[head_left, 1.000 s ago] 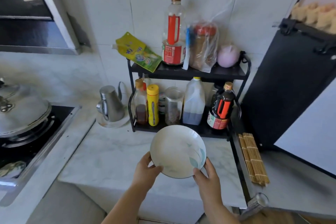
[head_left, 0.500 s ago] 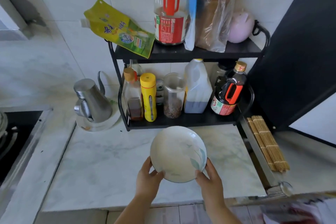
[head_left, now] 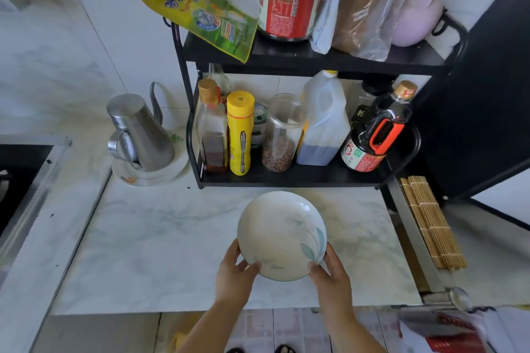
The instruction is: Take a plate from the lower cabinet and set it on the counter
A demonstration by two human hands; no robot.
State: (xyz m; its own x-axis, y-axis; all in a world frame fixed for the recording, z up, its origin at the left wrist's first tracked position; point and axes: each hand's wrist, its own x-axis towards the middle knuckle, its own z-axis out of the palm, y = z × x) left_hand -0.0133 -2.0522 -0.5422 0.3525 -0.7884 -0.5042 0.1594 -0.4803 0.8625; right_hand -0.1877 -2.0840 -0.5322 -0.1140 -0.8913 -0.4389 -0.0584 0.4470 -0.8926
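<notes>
**Two hands, one plate, tabletop right below**

Both of your hands are on the plate (head_left: 282, 235) now: left hand (head_left: 233, 272) at the near-left rim, right hand (head_left: 329, 275) at the near-right rim, thumbs hooked over the edge and the other fingers (head_left: 317, 268) tucked underneath, pinching the rim between them. The plate tips its face up towards you, its far edge lifted, and it sits over the open stretch of marble tabletop (head_left: 160, 238), in front of the black rack (head_left: 286, 178). Whether its underside touches the marble yet, I can't tell from here.

Here's the landing, as I read it. Level the plate first, so the foot meets the stone flat and not on one edge. You've got room: the rack's lower shelf with its bottles is just beyond the far rim, so keep the plate where it is or draw it a touch towards you, not forwards. The steel pot (head_left: 140, 135) on its saucer is well off to the left, no worry there. Lower both sides together and slide your fingers out sideways only once the base is seated; marble is hard and glazed ceramic will chip or skid if you drop it the last bit.
</notes>
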